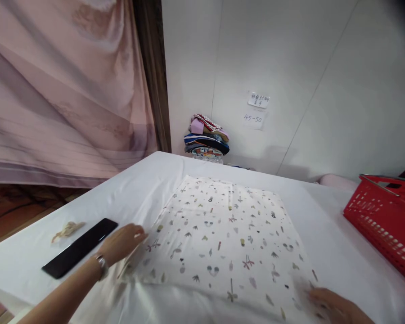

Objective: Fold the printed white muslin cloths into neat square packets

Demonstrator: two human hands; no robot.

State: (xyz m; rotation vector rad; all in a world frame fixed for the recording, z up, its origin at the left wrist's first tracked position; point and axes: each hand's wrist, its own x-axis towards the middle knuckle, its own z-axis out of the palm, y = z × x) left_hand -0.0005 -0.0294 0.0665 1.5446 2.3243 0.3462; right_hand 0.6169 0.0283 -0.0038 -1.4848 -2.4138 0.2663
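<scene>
A white cloth with small printed figures (229, 234) lies spread flat on the white-covered table (324, 234). My left hand (121, 243) rests at the cloth's left edge, fingers bent together on the fabric; a watch sits on the wrist. My right hand (337, 306) lies at the cloth's near right corner, blurred and partly cut off by the frame, so its fingers are unclear.
A black flat bar (79, 247) and a small beige scrap (67, 229) lie left of my left hand. A red plastic basket (384, 225) stands at the right. A pile of folded clothes (205, 137) sits against the wall. A pink curtain (60, 90) hangs at left.
</scene>
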